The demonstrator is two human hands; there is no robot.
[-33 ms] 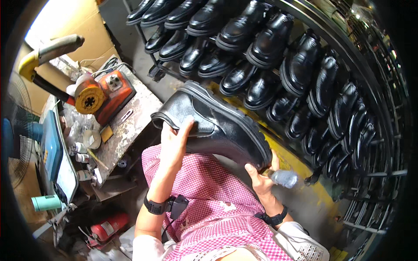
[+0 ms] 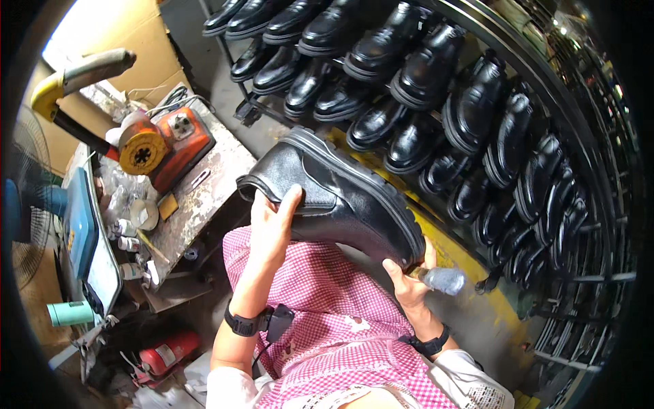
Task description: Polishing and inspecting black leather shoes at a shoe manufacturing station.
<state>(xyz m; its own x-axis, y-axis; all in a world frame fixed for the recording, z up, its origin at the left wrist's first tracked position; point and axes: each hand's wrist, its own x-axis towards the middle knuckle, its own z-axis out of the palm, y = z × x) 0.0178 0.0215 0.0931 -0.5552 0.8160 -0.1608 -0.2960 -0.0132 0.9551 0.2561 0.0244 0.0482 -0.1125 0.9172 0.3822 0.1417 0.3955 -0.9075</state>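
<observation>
A black leather shoe (image 2: pixel 320 180) with a thick ridged sole lies on its side in the air between my hands, above my lap. Its opening points left and its toe points to the lower right. My left hand (image 2: pixel 272 221) grips the edge of the opening, thumb on the outer side and fingers hidden inside. At the toe, my right hand (image 2: pixel 411 283) steadies the shoe with thumb and fingers. The same hand also holds a short stick-like tool with a bulky grey end (image 2: pixel 446 280), pointing away to the right.
A rack (image 2: pixel 565 82) at the far side and right carries rows of black shoes (image 2: pixel 473 102). On the left, a worn table (image 2: pixel 211 184) bears an orange machine (image 2: pixel 180 146), small bottles and plastic wrapping. A fan (image 2: pixel 30 204), green cup (image 2: pixel 70 313) and red extinguisher (image 2: pixel 169 352) are nearby.
</observation>
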